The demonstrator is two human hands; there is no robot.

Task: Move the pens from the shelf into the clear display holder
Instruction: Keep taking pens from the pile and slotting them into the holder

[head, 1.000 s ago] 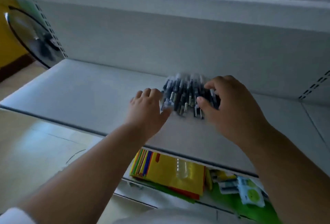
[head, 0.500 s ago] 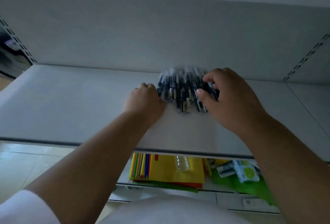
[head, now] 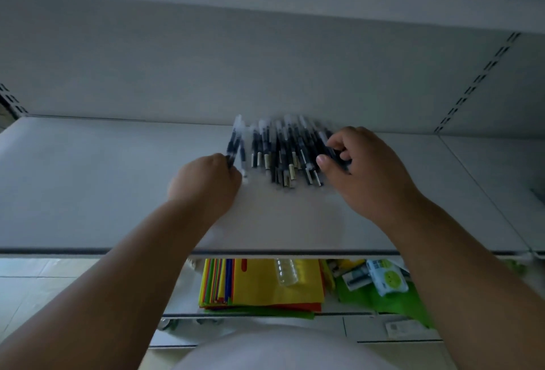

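Nearest me, on the lower shelf, I see a stack of yellow folders with a small clear bottle lying on top, and packets on green sheets to the right. Above, on the white shelf, my left hand curls round the near ends of two pens set slightly apart. My right hand pinches pens at the right edge of the main pile of pens. Their long axes run away from me toward the back panel, blurred.
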